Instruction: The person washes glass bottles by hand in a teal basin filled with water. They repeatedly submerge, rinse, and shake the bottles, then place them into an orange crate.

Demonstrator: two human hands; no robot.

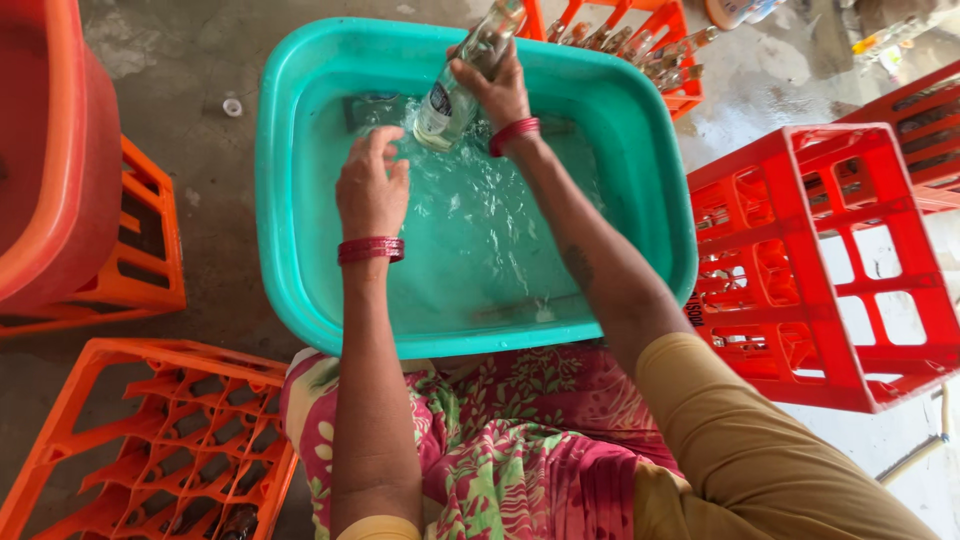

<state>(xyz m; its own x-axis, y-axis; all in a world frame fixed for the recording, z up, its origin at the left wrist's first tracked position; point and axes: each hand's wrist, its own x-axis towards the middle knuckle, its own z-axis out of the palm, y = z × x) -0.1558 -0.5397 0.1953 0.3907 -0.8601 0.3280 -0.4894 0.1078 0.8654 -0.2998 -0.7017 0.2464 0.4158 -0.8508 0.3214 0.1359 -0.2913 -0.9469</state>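
Gripped in the right hand (497, 88): a clear glass bottle with a pale label (448, 102), fingers clamped round its upper body, base tilted down and dipping into the water (470, 240) near the far edge of the rectangular teal plastic tub (275, 200). Hovered just beside the bottle's base: the left hand (372, 185), fingers loosely curled and apart, holding nothing, poised above the rippling surface toward the tub's far left corner. Worn on each wrist, red bangles (370, 249). Judged to be mid-rinse, with the bottle half lifted from the water and splashes around its base. Called for at this stage, by that judgement: a firm hold on wet, slippery glass and a steadying second hand at the base, so as not to knock it against the tub's rim. Seen around the tub on the wet concrete floor: an orange plastic crate (150, 440) at the near left corner, a red plastic crate (830, 260) tipped on its side along the right edge, another red crate holding bottles (640, 45) beyond the far edge, and a large orange tub (50, 150) off to the left.
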